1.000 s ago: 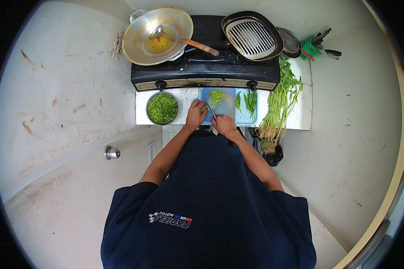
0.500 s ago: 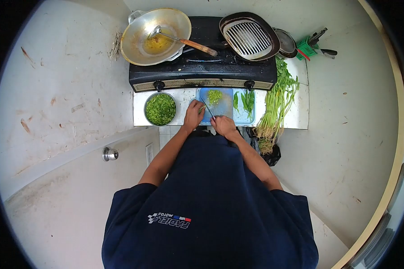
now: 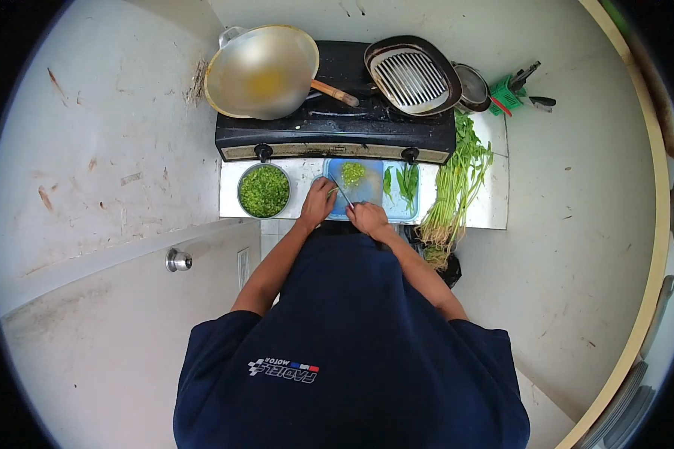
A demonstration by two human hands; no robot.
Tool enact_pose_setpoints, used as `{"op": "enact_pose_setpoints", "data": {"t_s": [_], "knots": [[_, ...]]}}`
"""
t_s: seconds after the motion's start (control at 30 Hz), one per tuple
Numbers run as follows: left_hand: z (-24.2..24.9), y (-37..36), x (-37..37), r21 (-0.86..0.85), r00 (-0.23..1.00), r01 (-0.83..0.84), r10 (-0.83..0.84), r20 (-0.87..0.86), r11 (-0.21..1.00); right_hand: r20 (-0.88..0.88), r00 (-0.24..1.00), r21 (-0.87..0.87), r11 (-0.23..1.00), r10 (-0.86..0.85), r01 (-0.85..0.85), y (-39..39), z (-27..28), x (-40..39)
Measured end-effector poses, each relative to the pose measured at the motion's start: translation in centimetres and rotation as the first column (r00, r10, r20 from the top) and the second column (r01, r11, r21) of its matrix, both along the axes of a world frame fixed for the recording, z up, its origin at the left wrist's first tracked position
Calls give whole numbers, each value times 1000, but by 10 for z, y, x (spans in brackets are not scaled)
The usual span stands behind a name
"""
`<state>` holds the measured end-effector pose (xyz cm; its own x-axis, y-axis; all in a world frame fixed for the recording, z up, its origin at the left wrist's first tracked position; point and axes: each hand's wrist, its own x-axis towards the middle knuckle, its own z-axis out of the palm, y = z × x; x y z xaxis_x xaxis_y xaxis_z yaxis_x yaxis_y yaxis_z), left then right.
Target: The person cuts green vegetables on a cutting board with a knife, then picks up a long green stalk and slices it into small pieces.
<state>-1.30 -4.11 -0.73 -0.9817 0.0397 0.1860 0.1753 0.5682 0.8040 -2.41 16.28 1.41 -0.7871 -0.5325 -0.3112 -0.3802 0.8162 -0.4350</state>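
Note:
My right hand (image 3: 368, 218) is closed around the handle of a knife (image 3: 344, 194), its blade slanting up and left over a blue cutting board (image 3: 365, 200). At the blade's left side, my left hand (image 3: 319, 200) has its fingers curled in on a few thin green stalks, mostly hidden by the fingers. A small heap of chopped greens (image 3: 353, 173) lies on the board just beyond the blade. Whole green leaves (image 3: 406, 184) rest on the board's right part. Left of my left hand stands a round bowl (image 3: 240, 196) full of finely chopped greens (image 3: 263, 190).
Behind the board is a black gas stove (image 3: 337, 135) bearing a large wok (image 3: 217, 82), its inside blurred, with a wooden ladle handle (image 3: 335, 93), and a ridged grill pan (image 3: 453, 84). Rooted leafy stalks (image 3: 454, 187) overhang the counter's right side. A green utensil basket (image 3: 506, 93) is behind.
The view has tilted, so the stove and counter sit slightly lower. Both hands stay at the board, and the knife is still in my right hand. The ladle's bowl is now blurred out.

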Motion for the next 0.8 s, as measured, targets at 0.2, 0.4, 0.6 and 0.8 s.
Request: {"op": "enact_pose_setpoints", "data": {"t_s": [0.2,0.4,0.6,0.8], "knots": [[7,2,4,-101,998,-57,59,20,993,14,1000,4,1000,5,-5,0,2,-1],[11,8,4,-109,997,-77,80,16,991,32,999,54,999,-3,1,25,-6,7],[9,7,1,-194,998,-36,47,49,980,61,998,88,996,6,-12,31,2,-21],[9,12,-6,-189,997,-42,52,52,981,73,995,53,996,61,-65,38,7,-39]]}}
